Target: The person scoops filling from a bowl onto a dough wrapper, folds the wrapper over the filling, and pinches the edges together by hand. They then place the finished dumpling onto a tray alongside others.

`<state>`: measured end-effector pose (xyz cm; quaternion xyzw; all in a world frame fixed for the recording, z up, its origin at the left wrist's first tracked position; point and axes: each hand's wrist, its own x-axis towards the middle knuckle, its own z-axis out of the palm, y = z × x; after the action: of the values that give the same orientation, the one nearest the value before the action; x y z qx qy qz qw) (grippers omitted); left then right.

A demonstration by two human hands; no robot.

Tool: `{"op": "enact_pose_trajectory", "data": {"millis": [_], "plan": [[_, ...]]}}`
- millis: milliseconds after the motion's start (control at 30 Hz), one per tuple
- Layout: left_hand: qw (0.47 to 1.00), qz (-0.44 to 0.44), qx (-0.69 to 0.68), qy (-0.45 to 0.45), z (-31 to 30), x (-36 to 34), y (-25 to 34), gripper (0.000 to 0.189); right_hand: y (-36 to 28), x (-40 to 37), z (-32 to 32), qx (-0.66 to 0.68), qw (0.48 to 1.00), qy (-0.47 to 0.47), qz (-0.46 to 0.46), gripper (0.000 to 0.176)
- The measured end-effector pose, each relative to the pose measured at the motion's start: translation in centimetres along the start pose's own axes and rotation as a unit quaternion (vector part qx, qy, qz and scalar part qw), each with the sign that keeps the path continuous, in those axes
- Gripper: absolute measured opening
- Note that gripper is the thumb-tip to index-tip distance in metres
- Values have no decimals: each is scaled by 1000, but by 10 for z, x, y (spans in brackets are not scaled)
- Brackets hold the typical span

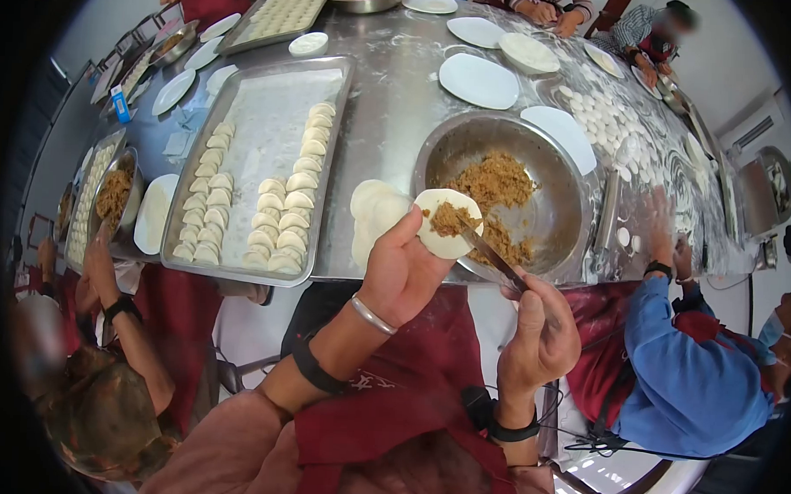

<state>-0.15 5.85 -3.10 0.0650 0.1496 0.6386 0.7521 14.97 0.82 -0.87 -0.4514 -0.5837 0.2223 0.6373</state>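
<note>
My left hand (pixel 400 278) holds a round dough wrapper (pixel 449 243) over the near edge of a metal bowl. A clump of brown filling (pixel 450 218) lies on the wrapper. My right hand (pixel 541 330) grips a flat, narrow spreading stick (pixel 497 261), and its tip touches the filling. Below and behind the wrapper, the big steel bowl (pixel 561 209) contains more brown filling (pixel 500 178). Several loose wrappers (pixel 375 213) lie overlapped on the table, left of the bowl. Further left, a metal tray (pixel 328 188) carries rows of folded dumplings (pixel 294 210).
A rolling pin (pixel 607 213) and many floured dough pieces (pixel 602 119) lie to the right, by a co-worker in a blue sleeve (pixel 662 343). White plates (pixel 480 81) stand beyond the bowl. Another person works at the left beside a filling bowl (pixel 129 205). More people stand across the table.
</note>
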Motion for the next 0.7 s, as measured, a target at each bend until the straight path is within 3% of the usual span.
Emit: {"op": "enact_pose_trajectory", "data": {"millis": [200,333,433,500,567,633,700], "plan": [[1000,-1,17,12,-1,-2,1,43,-3,6,-5,-125,980,-45,-146,14],[1000,-3,14,22,-2,-3,2,43,1,9,-5,-144,976,-31,-163,13],[999,-8,16,28,-2,-2,6,45,25,16,-13,-161,977,7,-139,9],[999,-18,20,21,-1,-4,7,47,56,25,-25,-246,969,-21,-15,11],[999,-23,23,10,1,1,10,49,60,30,-34,-222,975,4,-12,13],[999,-50,12,-12,-1,-3,10,52,43,32,-37,-7,988,109,106,14],[998,-62,20,-11,1,-3,10,54,37,35,-39,49,983,135,112,16]]}}
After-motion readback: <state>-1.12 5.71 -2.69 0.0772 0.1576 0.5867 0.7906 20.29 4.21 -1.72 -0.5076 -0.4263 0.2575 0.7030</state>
